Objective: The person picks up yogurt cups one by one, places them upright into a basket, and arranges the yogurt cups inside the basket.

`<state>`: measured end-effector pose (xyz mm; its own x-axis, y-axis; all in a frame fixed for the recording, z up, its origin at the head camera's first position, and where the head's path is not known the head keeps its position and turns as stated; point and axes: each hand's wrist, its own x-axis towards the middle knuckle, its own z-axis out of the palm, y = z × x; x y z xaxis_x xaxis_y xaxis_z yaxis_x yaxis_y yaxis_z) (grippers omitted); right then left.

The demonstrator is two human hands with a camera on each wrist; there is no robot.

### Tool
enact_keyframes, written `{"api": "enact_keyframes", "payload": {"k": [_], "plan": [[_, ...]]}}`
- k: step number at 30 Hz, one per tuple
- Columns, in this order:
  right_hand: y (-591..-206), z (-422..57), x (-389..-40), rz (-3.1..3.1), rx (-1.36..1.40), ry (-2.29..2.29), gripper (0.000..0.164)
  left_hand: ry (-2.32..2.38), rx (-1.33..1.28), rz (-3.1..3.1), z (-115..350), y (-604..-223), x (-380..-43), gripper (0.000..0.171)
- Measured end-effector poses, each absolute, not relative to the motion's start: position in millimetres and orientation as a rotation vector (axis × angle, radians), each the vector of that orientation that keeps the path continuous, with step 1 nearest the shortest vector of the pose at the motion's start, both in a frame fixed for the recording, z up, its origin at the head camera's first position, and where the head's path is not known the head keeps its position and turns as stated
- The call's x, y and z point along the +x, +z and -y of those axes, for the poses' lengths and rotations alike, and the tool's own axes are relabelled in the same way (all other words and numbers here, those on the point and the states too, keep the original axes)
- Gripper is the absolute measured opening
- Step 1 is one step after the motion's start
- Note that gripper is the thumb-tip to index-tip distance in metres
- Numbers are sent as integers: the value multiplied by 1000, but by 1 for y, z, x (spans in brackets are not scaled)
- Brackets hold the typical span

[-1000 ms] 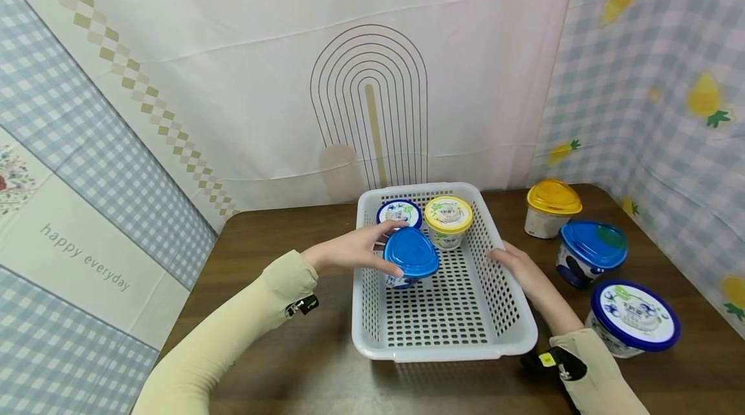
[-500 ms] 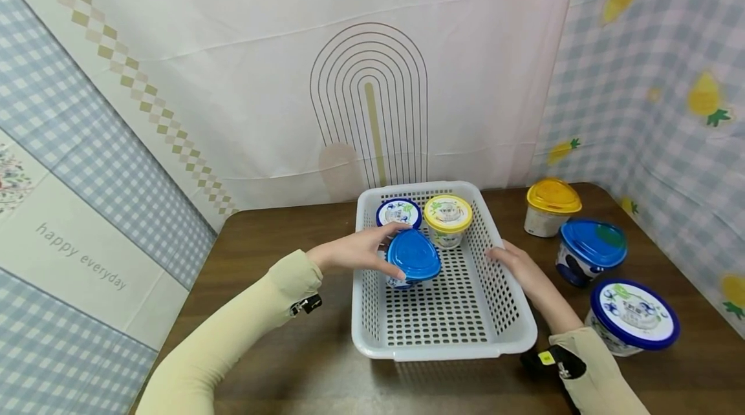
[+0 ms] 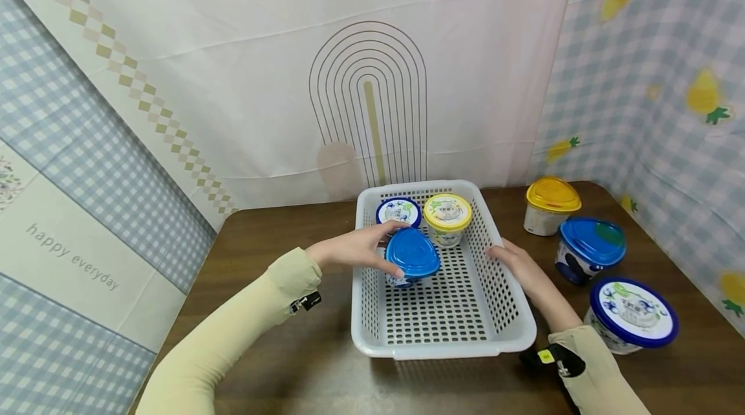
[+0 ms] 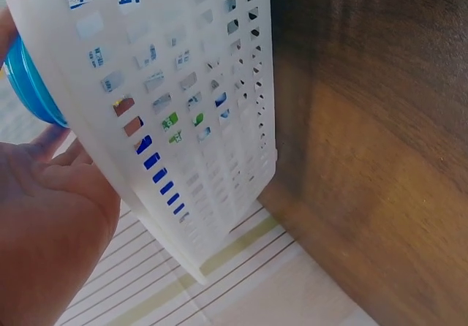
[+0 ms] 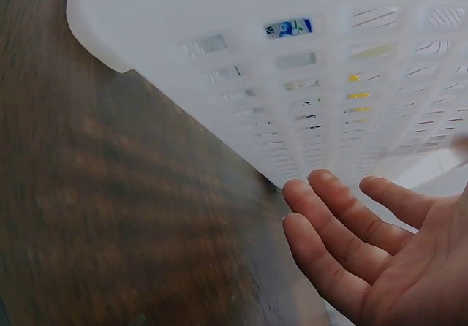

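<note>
A white plastic basket [image 3: 445,351] with perforated walls stands on the table. Inside its left part, my left hand [image 3: 357,249] holds a tub with a blue rounded-triangular lid [image 3: 413,253]. Thumb and fingers lie on either side of this tub, whose body is partly hidden. Behind it are a tub with a white, blue-rimmed lid [image 3: 398,211] and a yellow-rimmed tub [image 3: 447,211]. My right hand [image 3: 520,266] holds the basket's right rim, its thumb reaching over the edge. In the right wrist view, its fingers [image 5: 344,256] are loosely bent outside the basket wall.
Right of the basket, on the brown wooden table [image 3: 279,363], stand a yellow-lidded tub [image 3: 551,205], a blue-lidded tub [image 3: 592,244] and a larger tub with a dark-blue-rimmed lid [image 3: 633,313]. A patterned cloth [image 3: 262,92] hangs behind the table.
The left hand and its blue-lidded tub have shifted very slightly inside the basket. The right hand stays at the rim, and the other tubs have not moved.
</note>
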<state>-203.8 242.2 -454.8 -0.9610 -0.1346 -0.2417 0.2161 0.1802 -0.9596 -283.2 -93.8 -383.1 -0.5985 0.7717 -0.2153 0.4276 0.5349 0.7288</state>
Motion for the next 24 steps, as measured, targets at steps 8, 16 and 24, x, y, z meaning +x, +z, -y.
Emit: {"api": "enact_keyframes", "payload": {"k": [8, 16, 24], "plan": [[-454, -242, -203, -2189, 72, -1850, 69, 838, 978, -2279, 99, -380, -283, 98], [-454, -241, -204, -2198, 85, -1835, 69, 745, 997, -2340, 105, -377, -284, 100], [-454, -241, -205, -2217, 98, -1815, 70, 681, 1035, -2379, 106, -374, -285, 100]]}}
